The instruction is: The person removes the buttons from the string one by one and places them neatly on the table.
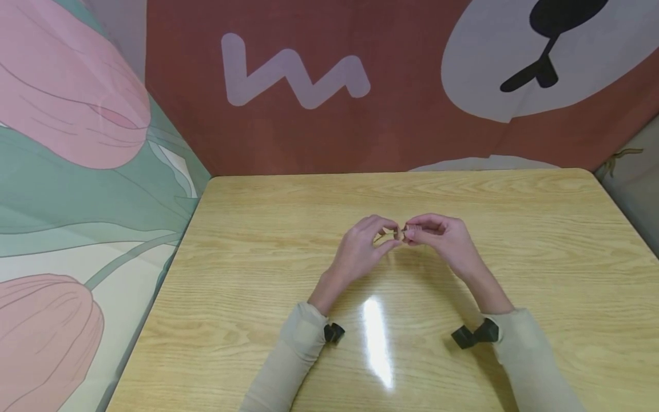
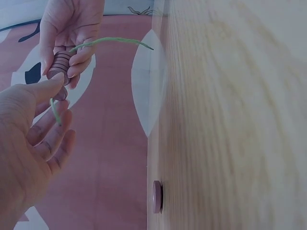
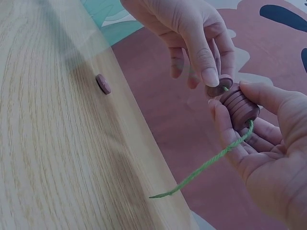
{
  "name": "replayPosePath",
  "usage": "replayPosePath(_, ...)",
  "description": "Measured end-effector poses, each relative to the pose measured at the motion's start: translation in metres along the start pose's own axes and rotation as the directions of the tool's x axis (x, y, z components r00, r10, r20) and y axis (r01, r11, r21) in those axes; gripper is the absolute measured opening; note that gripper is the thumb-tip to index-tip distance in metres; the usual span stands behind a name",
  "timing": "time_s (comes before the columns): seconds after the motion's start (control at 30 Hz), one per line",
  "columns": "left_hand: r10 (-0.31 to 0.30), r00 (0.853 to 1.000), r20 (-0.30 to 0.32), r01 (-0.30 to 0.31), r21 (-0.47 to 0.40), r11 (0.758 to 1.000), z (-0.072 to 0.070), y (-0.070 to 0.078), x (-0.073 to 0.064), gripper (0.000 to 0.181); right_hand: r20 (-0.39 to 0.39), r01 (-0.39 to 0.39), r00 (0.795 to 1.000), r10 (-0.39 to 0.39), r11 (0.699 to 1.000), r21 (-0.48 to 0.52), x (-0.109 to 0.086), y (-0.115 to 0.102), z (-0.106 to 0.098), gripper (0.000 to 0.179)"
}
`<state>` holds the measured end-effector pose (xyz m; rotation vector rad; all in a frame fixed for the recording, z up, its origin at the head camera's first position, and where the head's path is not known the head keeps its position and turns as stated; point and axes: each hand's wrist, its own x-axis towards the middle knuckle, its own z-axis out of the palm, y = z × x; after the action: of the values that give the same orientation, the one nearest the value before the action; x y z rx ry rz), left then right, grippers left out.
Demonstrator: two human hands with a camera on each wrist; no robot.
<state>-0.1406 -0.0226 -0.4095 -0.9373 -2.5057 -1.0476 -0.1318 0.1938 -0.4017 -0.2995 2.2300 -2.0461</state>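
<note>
My left hand (image 1: 362, 249) pinches a single brown disc (image 3: 214, 91) between thumb and fingers. Beside it, my right hand (image 1: 449, 237) holds a stack of several brown discs (image 3: 240, 106), with the thumb and fingers around its sides. A green string (image 3: 206, 165) passes through the stack and trails out of its far side as a long tail. Between the stack and the single disc a bit of string shows, and a short string end (image 2: 55, 114) hangs past that disc in the left wrist view. Both hands are above the table, close together.
Another brown disc (image 3: 102, 84) lies on the wooden table (image 1: 247, 297); I cannot make it out in the head view. Behind the table hangs a red-brown printed cloth (image 1: 309, 137), and a floral cloth (image 1: 77, 229) hangs at the left. Small black devices (image 1: 476, 335) sit on both wrists.
</note>
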Motion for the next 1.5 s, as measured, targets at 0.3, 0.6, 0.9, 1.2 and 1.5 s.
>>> replayPosePath(0.3,0.01,1.0,-0.029,-0.01,0.004,1.0,-0.001,-0.003,-0.001,0.024,-0.013,0.001,1.0,-0.001,1.0,0.0,-0.001,0.0,-0.001,0.034)
replayPosePath(0.6,0.018,0.997,-0.08,-0.023,-0.054,0.998,-0.002,-0.006,-0.002,0.023,-0.029,0.014,0.999,-0.013,1.0,0.016,-0.002,0.001,-0.003,0.032)
replayPosePath(0.9,0.023,0.994,-0.103,-0.025,-0.018,1.0,-0.004,-0.008,-0.003,0.023,-0.031,0.023,0.999,-0.021,0.998,0.05,-0.002,0.002,-0.003,0.031)
replayPosePath(1.2,0.004,0.992,-0.129,-0.003,0.005,1.0,-0.007,-0.009,-0.004,0.027,-0.038,0.019,0.999,-0.017,0.998,0.053,-0.003,0.001,-0.003,0.031)
replayPosePath(1.5,-0.042,0.988,-0.147,0.043,0.002,0.999,-0.009,-0.01,-0.004,0.026,-0.041,0.015,0.999,-0.012,0.997,0.073,-0.002,0.001,-0.005,0.02)
